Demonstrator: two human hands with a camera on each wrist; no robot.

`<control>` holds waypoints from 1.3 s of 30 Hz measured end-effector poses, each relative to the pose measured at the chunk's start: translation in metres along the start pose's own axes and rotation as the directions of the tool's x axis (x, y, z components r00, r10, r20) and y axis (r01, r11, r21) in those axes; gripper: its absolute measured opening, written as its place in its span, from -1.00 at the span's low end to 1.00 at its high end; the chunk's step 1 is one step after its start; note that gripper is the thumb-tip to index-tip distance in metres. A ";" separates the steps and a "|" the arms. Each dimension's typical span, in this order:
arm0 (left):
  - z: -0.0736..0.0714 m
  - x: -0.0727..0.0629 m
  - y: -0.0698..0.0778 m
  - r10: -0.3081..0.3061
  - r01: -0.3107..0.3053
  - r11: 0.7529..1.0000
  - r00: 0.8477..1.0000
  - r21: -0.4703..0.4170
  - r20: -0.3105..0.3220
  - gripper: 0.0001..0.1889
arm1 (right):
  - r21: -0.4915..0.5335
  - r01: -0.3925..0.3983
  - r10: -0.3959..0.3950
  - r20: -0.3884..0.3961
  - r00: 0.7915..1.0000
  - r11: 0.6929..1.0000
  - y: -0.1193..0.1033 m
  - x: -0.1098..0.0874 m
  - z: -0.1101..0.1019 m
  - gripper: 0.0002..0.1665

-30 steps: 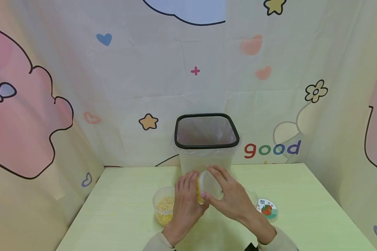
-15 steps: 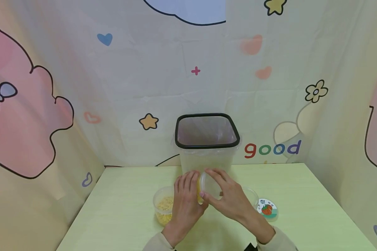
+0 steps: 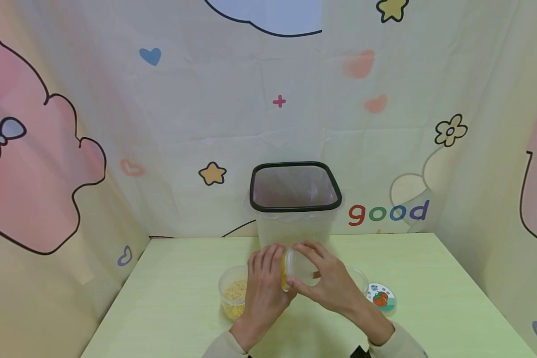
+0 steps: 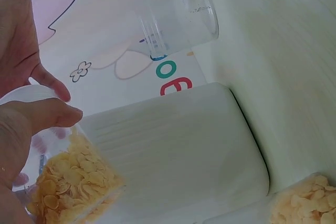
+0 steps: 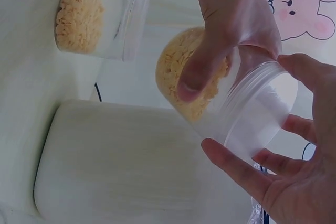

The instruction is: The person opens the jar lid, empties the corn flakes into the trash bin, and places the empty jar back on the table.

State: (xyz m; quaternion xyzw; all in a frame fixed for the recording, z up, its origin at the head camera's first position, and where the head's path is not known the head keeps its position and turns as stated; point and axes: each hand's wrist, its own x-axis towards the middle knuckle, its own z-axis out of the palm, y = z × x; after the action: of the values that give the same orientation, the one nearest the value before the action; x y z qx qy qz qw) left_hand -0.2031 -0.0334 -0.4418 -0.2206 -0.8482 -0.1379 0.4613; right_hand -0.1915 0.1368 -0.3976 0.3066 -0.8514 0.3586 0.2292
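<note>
My left hand (image 3: 265, 288) grips a clear plastic jar (image 5: 181, 72) partly filled with yellow flakes, its thumb lying along the side. The jar is tilted, with its top toward my right hand (image 3: 328, 278). Thumb and fingertips of the right hand hold the edge of a translucent whitish lid (image 5: 270, 111) at the jar's top. In the left wrist view the flakes (image 4: 73, 177) lie toward the bottom end of the jar. A second clear jar with flakes (image 3: 233, 296) stands on the table by the left wrist, partly hidden by that hand.
A tall translucent bin (image 3: 291, 226) with a black rim stands behind the hands. To the right are a clear jar (image 4: 184, 19), mostly hidden by the right hand in the head view, and a round lid with a strawberry picture (image 3: 382, 298). A printed cloth hangs behind the table.
The right hand's fingers have shifted slightly around the lid's edge. The left hand and the jar stay nearly in place.
</note>
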 end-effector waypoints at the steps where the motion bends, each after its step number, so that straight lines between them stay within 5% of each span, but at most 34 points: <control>1: 0.000 0.000 0.000 -0.001 0.001 1.000 1.000 -0.001 0.004 -0.02 | 0.004 0.004 -0.004 0.001 1.000 1.000 0.001 0.000 0.000 -0.27; 25: -0.001 0.003 -0.002 0.029 -0.030 0.999 0.999 -0.040 -0.022 0.06 | 0.030 0.147 -0.147 0.011 0.989 0.989 0.009 -0.002 -0.006 -0.30; 31: -0.002 0.002 -0.003 0.025 -0.024 0.998 1.000 -0.058 0.008 0.08 | -0.113 0.296 -0.293 0.043 0.955 0.948 0.014 -0.002 -0.008 -0.28; 39: -0.001 0.000 -0.004 0.014 -0.012 0.998 1.000 -0.069 0.024 0.09 | -0.116 0.420 -0.408 0.109 0.906 0.900 0.019 -0.004 -0.010 -0.23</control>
State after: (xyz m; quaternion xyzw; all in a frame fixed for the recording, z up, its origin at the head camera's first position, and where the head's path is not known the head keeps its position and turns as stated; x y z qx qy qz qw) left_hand -0.2049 -0.0375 -0.4413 -0.2433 -0.8471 -0.1613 0.4440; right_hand -0.2000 0.1559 -0.4025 0.4784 -0.7980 0.2295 0.2857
